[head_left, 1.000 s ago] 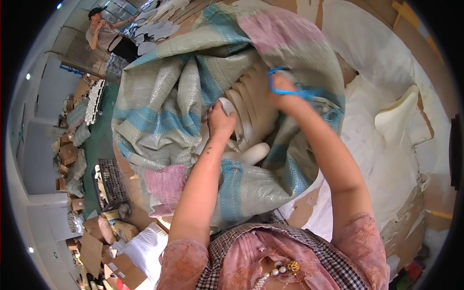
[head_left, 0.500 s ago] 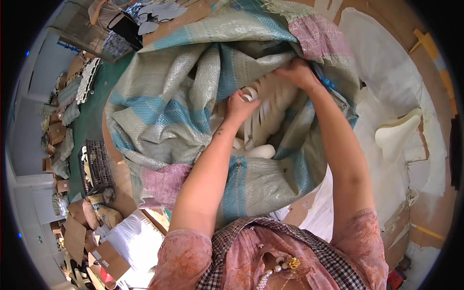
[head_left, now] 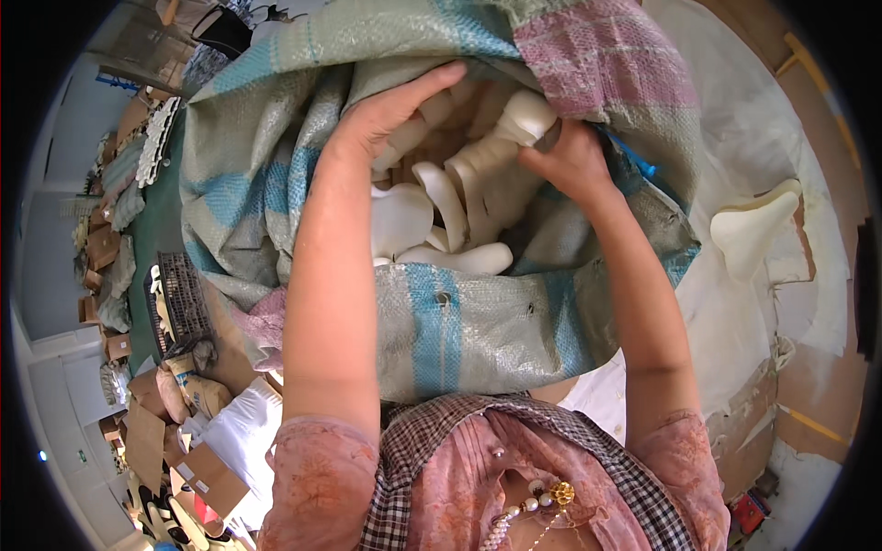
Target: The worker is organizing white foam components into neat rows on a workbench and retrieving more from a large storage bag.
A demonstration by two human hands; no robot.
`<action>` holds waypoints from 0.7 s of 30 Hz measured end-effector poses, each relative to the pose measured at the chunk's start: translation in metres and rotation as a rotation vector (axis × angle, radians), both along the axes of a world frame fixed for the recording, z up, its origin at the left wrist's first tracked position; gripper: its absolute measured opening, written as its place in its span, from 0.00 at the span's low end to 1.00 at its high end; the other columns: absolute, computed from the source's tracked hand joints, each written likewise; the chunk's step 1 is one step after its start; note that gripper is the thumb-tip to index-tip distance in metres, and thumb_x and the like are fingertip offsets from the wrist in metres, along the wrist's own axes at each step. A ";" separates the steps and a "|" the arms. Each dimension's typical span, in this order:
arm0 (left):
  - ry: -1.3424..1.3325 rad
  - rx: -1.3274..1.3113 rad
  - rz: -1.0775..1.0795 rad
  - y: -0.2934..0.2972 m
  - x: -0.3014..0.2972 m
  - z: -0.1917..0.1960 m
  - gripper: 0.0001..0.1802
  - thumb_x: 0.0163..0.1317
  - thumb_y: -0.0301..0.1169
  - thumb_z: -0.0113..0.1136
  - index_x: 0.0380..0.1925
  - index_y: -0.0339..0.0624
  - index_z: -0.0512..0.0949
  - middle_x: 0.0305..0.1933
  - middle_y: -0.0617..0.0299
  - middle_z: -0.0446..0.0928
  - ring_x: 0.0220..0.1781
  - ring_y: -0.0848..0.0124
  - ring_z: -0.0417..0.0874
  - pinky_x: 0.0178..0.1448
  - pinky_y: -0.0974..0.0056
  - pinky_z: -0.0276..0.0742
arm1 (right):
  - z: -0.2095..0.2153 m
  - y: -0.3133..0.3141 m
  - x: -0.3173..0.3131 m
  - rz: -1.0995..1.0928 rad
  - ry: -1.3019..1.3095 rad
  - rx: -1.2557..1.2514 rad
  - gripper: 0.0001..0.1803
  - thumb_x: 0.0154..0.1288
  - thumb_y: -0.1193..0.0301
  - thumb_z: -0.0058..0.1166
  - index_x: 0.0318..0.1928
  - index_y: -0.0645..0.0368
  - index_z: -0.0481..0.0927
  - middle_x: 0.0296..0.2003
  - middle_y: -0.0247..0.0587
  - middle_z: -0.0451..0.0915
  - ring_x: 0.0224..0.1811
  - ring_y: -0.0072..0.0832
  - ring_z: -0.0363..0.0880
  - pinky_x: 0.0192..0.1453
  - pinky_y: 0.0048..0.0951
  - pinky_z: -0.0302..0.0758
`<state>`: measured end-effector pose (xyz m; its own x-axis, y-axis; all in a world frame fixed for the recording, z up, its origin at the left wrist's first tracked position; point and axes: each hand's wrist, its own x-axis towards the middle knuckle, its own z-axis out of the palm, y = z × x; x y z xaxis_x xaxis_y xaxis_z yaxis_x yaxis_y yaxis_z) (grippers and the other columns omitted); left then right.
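Note:
A large woven plastic sack (head_left: pixel 514 317), grey-green with blue and pink bands, gapes in front of me. Inside lie nested stacks of smooth cream moulded pieces (head_left: pixel 401 220), curved and saddle-like. My left hand (head_left: pixel 390 110) reaches in at the upper left, fingers stretched along the sack's inner wall, some hidden behind the fold. My right hand (head_left: pixel 574 161) is closed at the right end of a stack of cream pieces (head_left: pixel 496 170); its thumb presses the end piece and its other fingers are mostly out of sight.
One loose cream piece (head_left: pixel 755 228) lies on the white-covered surface (head_left: pixel 698 340) to the right. At the left, a black plastic crate (head_left: pixel 184 298) holds pale pieces. Cardboard boxes (head_left: pixel 209 479) and a white bag (head_left: pixel 241 427) sit at lower left.
My left hand has left the pieces and moved up and left to the sack's wall. The mouth is wider, showing more pieces. A stack now sits up against my right hand.

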<state>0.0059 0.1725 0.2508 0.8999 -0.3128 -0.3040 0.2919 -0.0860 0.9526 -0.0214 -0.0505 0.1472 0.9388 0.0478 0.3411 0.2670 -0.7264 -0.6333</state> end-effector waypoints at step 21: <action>-1.096 0.260 0.200 -0.039 -0.144 0.055 0.24 0.43 0.23 0.71 0.45 0.36 0.78 0.39 0.59 0.79 0.39 0.73 0.79 0.44 0.68 0.75 | 0.207 -0.027 -0.118 0.016 -0.641 0.317 0.32 0.41 0.68 0.68 0.50 0.63 0.73 0.39 0.37 0.79 0.43 0.23 0.77 0.46 0.26 0.75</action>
